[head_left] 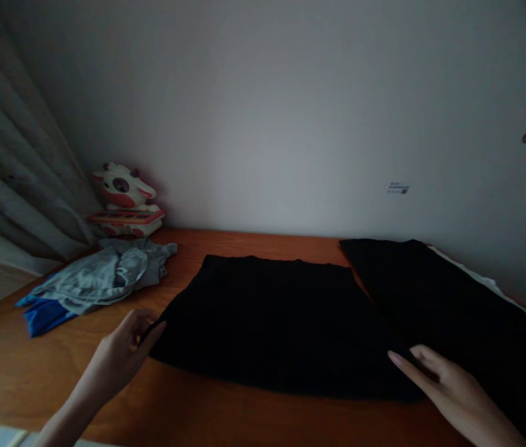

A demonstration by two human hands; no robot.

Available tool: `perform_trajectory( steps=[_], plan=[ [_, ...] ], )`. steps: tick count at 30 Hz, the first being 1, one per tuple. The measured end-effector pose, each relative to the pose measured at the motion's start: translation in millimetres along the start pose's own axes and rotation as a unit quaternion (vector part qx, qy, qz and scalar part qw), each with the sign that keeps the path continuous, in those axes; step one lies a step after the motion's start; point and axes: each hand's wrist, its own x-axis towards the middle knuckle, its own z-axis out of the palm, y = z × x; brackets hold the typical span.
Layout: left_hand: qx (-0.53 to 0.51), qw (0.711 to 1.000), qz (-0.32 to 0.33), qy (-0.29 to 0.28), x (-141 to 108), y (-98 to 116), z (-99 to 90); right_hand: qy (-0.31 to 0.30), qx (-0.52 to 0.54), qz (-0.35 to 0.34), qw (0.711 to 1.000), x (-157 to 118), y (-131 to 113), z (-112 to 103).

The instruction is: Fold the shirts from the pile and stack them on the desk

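Note:
A black garment [272, 323] lies spread out on the wooden table [226, 413], its narrower edge toward the wall and its wide edge toward me. My left hand [126, 347] pinches its left side near the front corner. On the right, my right hand [444, 379] has its thumb and fingers closed on the right side near the other front corner. The cloth is so dark that its folds hardly show.
Another black cloth [458, 310] with white fabric [490, 283] behind it lies at the right. A grey garment [105, 276] and a blue one [46, 316] are heaped at the left. A cow-shaped toy keyboard [128, 217] stands by the curtain [16, 143].

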Motion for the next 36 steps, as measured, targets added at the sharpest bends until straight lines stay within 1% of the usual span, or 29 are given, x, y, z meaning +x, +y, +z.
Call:
perform_trajectory(
  steps=[2,3,5,6,7,8,9,10,11,12,14,16,17,18,19,21,23,25,27,29,30,32,33,34,36],
  plan=[
    [-0.015,0.998,0.019,0.052,-13,-7,-3.5,0.009,0.001,0.007,1.0,-7,6,-2],
    [-0.016,0.998,0.029,0.062,-21,-13,-4.4,0.01,-0.002,0.009,1.0,-12,12,-2],
    [-0.009,0.998,0.052,0.043,-37,-29,-4.3,0.016,-0.009,0.0,1.0,-20,27,0],
    [-0.001,0.997,0.069,0.025,-43,-37,-3.6,0.035,-0.012,-0.015,0.999,-24,33,2],
    [0.01,0.996,0.089,0.012,-47,-43,-2.7,0.061,-0.016,-0.037,0.997,-27,37,5],
    [0.025,0.994,0.107,0.01,-48,-46,-1.5,0.092,-0.024,-0.065,0.993,-30,38,8],
    [0.042,0.991,0.123,0.02,-48,-44,0.1,0.121,-0.036,-0.094,0.987,-31,34,12],
    [0.057,0.988,0.138,0.032,-45,-37,2.5,0.144,-0.051,-0.124,0.98,-31,26,17],
    [0.067,0.985,0.15,0.043,-40,-25,6.2,0.153,-0.068,-0.153,0.974,-30,13,24],
    [0.071,0.983,0.163,0.044,-35,-8,11.9,0.152,-0.085,-0.174,0.969,-28,-3,33],
    [0.059,0.978,0.2,0.004,-21,34,30.6,0.146,-0.106,-0.204,0.962,-19,-41,54],
    [0.06,0.97,0.229,-0.058,-10,74,58.1,0.106,-0.123,-0.231,0.959,-6,-73,77],
    [0.069,0.965,0.235,-0.089,-6,89,73.3,0.087,-0.131,-0.246,0.957,0,-84,87],
    [0.082,0.962,0.233,-0.113,-3,98,88.0,0.068,-0.14,-0.249,0.956,6,-90,96],
    [0.099,0.959,0.229,-0.133,-2,103,100.9,0.049,-0.149,-0.243,0.957,10,-91,103],
    [0.127,0.952,0.228,-0.161,-2,99,118.6,0.013,-0.169,-0.202,0.965,15,-84,109],
    [0.14,0.944,0.236,-0.183,-2,87,124.3,-0.016,-0.184,-0.158,0.97,15,-72,107],
    [0.143,0.938,0.242,-0.203,0,79,122.7,-0.039,-0.198,-0.136,0.97,15,-70,100],
    [0.143,0.939,0.23,-0.213,6,83,121.5,-0.058,-0.227,-0.121,0.965,20,-83,94],
    [0.134,0.944,0.223,-0.204,18,100,126.3,-0.062,-0.256,-0.115,0.958,32,-110,92],
    [0.125,0.946,0.227,-0.195,25,110,131.2,-0.055,-0.261,-0.126,0.956,41,-124,94],
    [0.113,0.946,0.24,-0.187,40,130,144.1,-0.019,-0.238,-0.181,0.954,63,-147,103],
    [0.115,0.944,0.242,-0.192,47,137,150.7,-0.018,-0.226,-0.209,0.951,74,-153,109],
    [0.121,0.943,0.238,-0.2,55,139,156.6,-0.021,-0.22,-0.218,0.951,86,-154,115],
    [0.14,0.943,0.218,-0.209,68,131,163.7,-0.036,-0.217,-0.202,0.954,105,-142,123]
  ],
)
